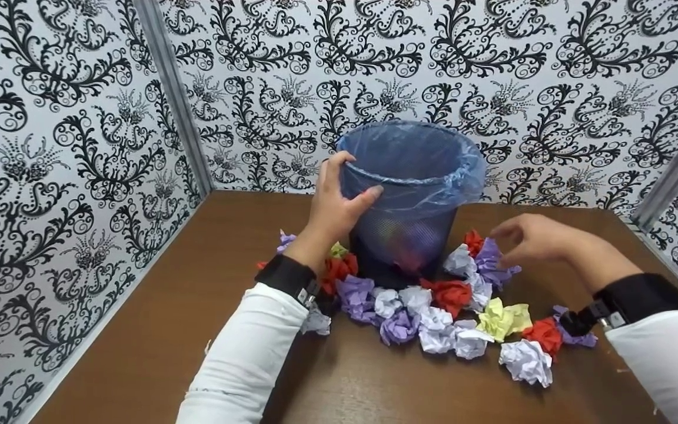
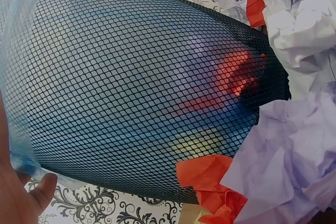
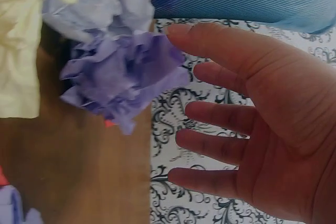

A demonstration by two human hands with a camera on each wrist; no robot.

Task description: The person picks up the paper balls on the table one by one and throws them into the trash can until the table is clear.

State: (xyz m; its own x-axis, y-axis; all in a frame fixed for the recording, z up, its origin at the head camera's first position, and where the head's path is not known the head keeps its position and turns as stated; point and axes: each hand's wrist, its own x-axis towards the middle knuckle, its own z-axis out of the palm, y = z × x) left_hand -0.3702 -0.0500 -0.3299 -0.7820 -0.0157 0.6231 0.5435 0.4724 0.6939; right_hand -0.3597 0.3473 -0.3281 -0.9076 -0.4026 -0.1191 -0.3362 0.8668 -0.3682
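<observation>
While the left hand (image 1: 339, 200) holds the bin (image 1: 409, 229) at its upper edge, the index finger lies at the rim and the thumb spreads over the bag (image 1: 468, 176) at the front; the other left fingers are hidden. The fingers of the right hand (image 1: 542, 238) are spread, the thumb well apart from them, and they have hold of nothing.

The purple paper (image 3: 123, 74) lies just off the right thumb's tip; I cannot tell whether they touch. Past it from the right fingers, towards the bin, are a white paper (image 1: 459, 261) and a red paper (image 1: 473, 241), both close against it.

The step in hand looks like taking up the purple paper. To do it well, bring the right fingers in from their own free side, thumb opposite, and pinch a thick fold softly; the crumple should give easily. Lift straight up, lest its neighbours be dragged along. The left fingers should steady the rim lightly, since a hard squeeze could slide the bag loose.
</observation>
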